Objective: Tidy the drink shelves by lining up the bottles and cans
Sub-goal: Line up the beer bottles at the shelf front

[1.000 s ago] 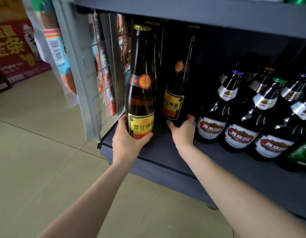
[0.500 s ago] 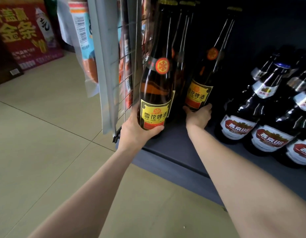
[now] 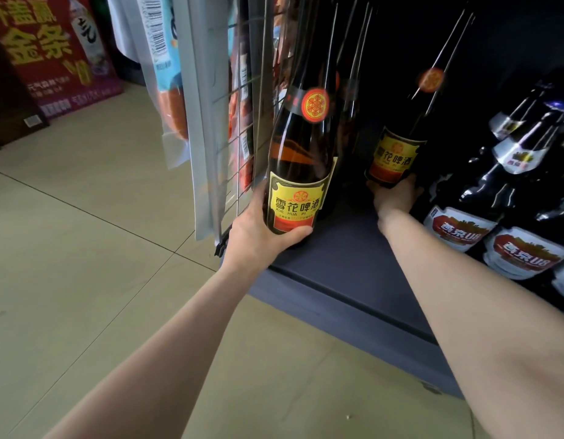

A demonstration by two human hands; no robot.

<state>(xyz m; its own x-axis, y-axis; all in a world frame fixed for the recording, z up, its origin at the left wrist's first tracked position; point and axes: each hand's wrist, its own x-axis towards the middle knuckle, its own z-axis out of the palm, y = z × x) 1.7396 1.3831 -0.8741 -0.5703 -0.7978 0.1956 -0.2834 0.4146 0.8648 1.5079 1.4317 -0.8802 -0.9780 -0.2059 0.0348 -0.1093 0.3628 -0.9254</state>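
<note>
Keep left hand (image 3: pixel 258 236) clamped on front tall brown glass yellow-labelled bottle (image 3: pixel 301 153); with right hand (image 3: pixel 393 196) gripping matching rear bottle (image 3: pixel 397 153) at 1 o'clock, draw level, labels forward.

so I'm counting two hands, the left hand (image 3: pixel 258 231) and the right hand (image 3: pixel 393 196), each gripping one yellow-label bottle (image 3: pixel 301 153) (image 3: pixel 396 156), and at least one more tall neck is hiding between them. On the right, four red-label bottles (image 3: pixel 458 228) are showing, maybe more past the edge
</note>
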